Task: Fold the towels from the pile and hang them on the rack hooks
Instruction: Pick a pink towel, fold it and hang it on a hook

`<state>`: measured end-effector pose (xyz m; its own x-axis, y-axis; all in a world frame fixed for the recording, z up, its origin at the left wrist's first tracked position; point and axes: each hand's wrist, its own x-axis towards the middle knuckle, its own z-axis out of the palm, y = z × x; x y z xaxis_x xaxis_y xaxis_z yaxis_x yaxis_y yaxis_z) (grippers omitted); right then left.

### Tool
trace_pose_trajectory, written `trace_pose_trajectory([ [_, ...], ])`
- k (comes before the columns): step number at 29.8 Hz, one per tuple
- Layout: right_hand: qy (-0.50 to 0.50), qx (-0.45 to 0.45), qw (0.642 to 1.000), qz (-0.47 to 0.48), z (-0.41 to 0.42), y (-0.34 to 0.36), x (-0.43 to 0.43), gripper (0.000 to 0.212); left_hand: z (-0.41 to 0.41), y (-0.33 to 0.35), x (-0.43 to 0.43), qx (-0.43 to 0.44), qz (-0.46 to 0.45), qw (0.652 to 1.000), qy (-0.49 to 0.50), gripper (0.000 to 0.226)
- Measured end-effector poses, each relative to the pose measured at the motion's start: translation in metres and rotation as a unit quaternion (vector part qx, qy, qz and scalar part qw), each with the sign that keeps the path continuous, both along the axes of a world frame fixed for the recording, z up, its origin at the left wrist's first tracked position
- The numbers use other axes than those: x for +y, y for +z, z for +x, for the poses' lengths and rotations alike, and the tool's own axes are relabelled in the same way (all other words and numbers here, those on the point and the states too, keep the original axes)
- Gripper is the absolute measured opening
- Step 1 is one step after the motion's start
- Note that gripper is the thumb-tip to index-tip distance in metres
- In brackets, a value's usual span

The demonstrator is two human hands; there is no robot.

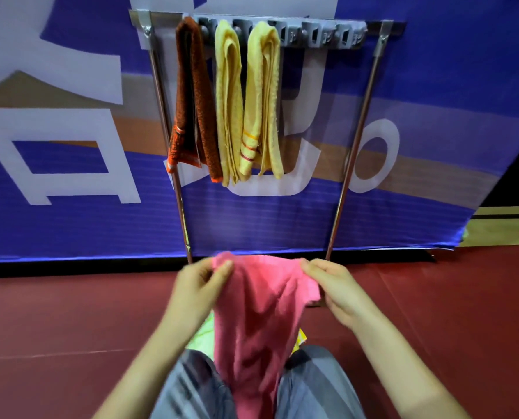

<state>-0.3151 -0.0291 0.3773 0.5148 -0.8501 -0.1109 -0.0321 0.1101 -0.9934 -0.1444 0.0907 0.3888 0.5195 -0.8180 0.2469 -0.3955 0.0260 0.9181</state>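
Head view: a pink towel (258,313) is held up by its top edge in front of the person, its length hanging down between the knees (312,385). One upper corner is pinched by the left hand (197,285), thumb over curled fingers, and the other by the right hand (336,288) in the same way. The cloth sags between the two grips and is not yet folded. Scraps of green and yellow cloth (200,337), judged to be what remains of the pile, are glimpsed beneath it on the red mat (70,328).

Beyond, the rack (355,146) stands against a blue banner (70,207). A brown towel (191,95) and two yellow towels (228,101) (262,95), all folded into narrow strips, hang side by side from the left part of the hook rail. The hooks (315,33) to the right of them are bare.

The step in hand is judged to be the spreading of the pink towel before folding. Next, the top edge would need to be drawn taut, the corners brought together into a strip as narrow as those already hung, and the strip draped over the first free hook, just beside the second yellow towel.
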Motion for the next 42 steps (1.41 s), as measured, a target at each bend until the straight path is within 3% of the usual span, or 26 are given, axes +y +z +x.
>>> trace_pose_trajectory([
  [3,0.008,-0.031,0.998,0.051,0.021,0.008,0.016,0.025,-0.034,-0.017,-0.008,-0.019,-0.012,0.999,-0.035,0.046],
  [7,-0.006,-0.061,0.991,0.118,0.034,0.013,0.032,0.02,-0.06,-0.022,-0.008,-0.041,-0.037,0.998,-0.007,0.03],
  [12,-0.003,-0.048,0.992,0.116,0.035,0.011,0.038,0.022,-0.062,-0.024,-0.001,-0.041,-0.029,0.998,-0.033,0.021],
  [16,-0.023,-0.024,0.994,0.106,0.035,0.005,0.04,0.023,-0.058,-0.034,-0.001,-0.079,-0.011,0.995,-0.053,0.052],
  [18,-0.019,-0.024,0.993,0.112,0.034,0.002,0.04,0.021,-0.055,-0.037,-0.001,-0.1,-0.018,0.994,-0.052,0.056],
  [21,0.006,-0.05,0.991,0.121,0.031,0.0,0.043,0.019,-0.053,-0.035,0.001,-0.109,-0.007,0.992,-0.061,0.053],
  [25,0.039,-0.098,0.987,0.119,0.025,0.002,0.049,0.023,-0.051,-0.03,0.002,-0.121,-0.016,0.991,-0.053,0.034],
  [27,0.045,-0.09,0.991,0.086,0.021,0.001,0.051,0.017,-0.046,-0.03,0.003,-0.112,-0.009,0.992,-0.052,0.032],
  [30,0.057,-0.049,0.995,-0.06,0.014,-0.003,0.05,0.004,-0.035,-0.032,0.009,-0.068,-0.021,0.995,-0.064,0.045],
  [34,0.14,0.029,0.956,-0.256,0.012,-0.003,0.045,0.014,-0.029,-0.03,0.013,-0.009,-0.023,0.996,-0.09,0.046],
  [36,0.163,0.038,0.949,-0.266,0.014,-0.004,0.043,0.017,-0.03,-0.029,0.015,0.016,-0.019,0.996,-0.091,0.034],
  [39,0.179,0.056,0.949,-0.252,0.015,-0.014,0.04,0.02,-0.032,-0.027,0.018,0.031,-0.012,0.994,-0.1,0.036],
  [42,0.2,0.103,0.943,-0.243,0.012,-0.03,0.034,0.051,-0.026,-0.026,0.019,0.057,-0.021,0.994,-0.095,0.037],
])
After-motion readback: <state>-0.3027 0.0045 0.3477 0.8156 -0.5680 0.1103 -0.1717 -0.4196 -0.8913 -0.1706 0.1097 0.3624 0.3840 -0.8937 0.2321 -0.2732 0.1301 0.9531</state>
